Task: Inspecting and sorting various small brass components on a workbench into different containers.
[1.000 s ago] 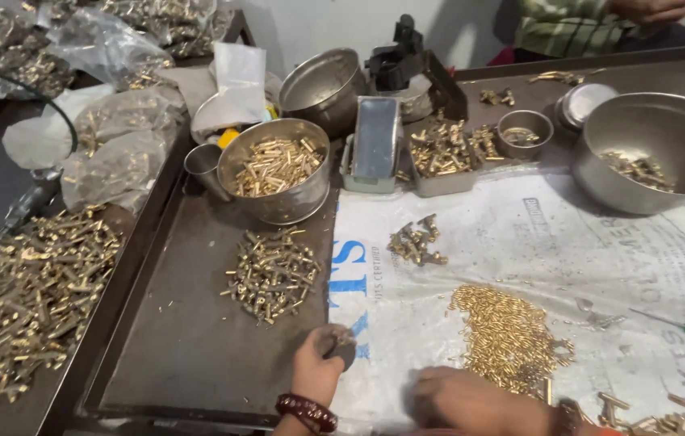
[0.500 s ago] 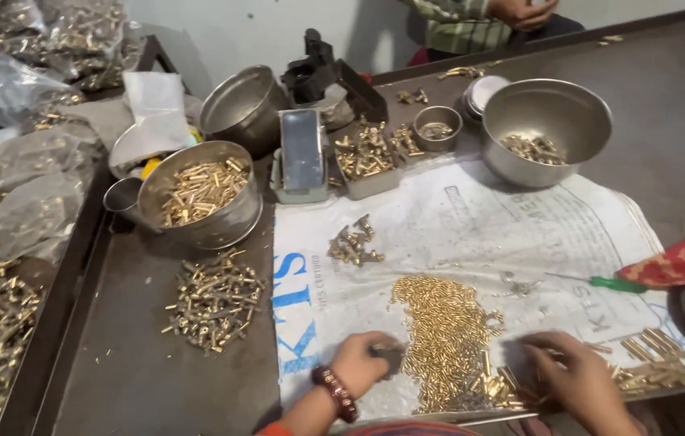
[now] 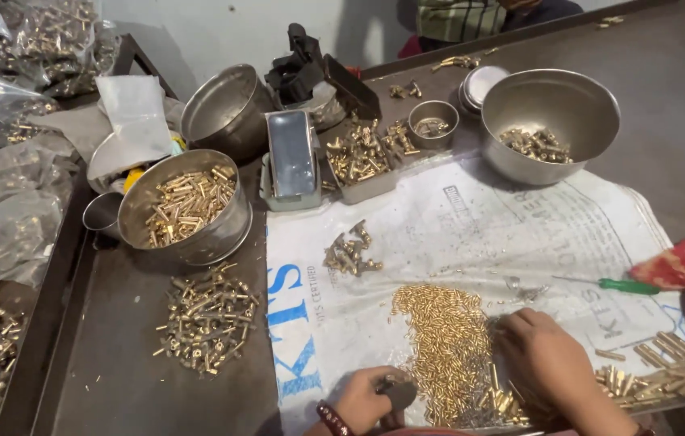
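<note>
A heap of small brass pins lies on a white printed sheet spread over the dark metal table. My left hand, with a beaded bracelet at the wrist, pinches a small dark round part at the heap's near left edge. My right hand rests palm down on the right side of the heap, its fingers curled among the pins. Longer brass pieces lie to the right of that hand.
A steel bowl of brass parts stands at the left, with a loose pile below it. A large steel bowl, a small cup, a tray of fittings and a green screwdriver lie beyond. Another person sits at the far side.
The view has shifted, so the table contents sit a little differently in frame. My right hand has moved left onto the pin heap. My left hand still holds the dark part.
</note>
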